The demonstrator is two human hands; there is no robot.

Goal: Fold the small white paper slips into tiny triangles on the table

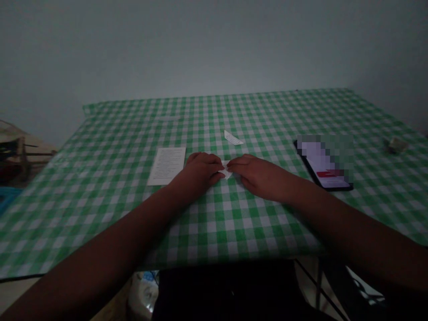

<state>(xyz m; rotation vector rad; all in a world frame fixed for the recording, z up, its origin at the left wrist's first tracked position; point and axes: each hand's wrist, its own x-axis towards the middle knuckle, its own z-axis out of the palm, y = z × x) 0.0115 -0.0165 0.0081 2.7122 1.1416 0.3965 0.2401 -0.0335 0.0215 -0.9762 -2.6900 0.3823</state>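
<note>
Small printed paper [227, 174], frame centre: likely light, thin, easily creased or torn; best held by edges. Left hand [203, 169] and right hand [256, 174] seem to pinch its 2 sides, fingertips dim. Outward: paper strip [233, 138] above, printed sheet [166, 166] left, phone [329, 169] right.

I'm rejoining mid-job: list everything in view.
small paper: 1, white, centre
loose paper: 1, white, farther back
printed sheet: 1, white, left of centre
phone: 1, black-edged, right
unclear object: 1, brownish, far right
faint strip: 1, pale, far side
tablecloth: 1, green-white, across middle
wall: 1, grey, background
unclear item: 1, blue, left edge
clutter: uncounted, mixed, far left and underneath
clothing: uncounted, black, bottom centre
forearms: 2, bare, lower sides
left hand: 1, bare, at small paper
right hand: 1, bare, at small paper
</note>
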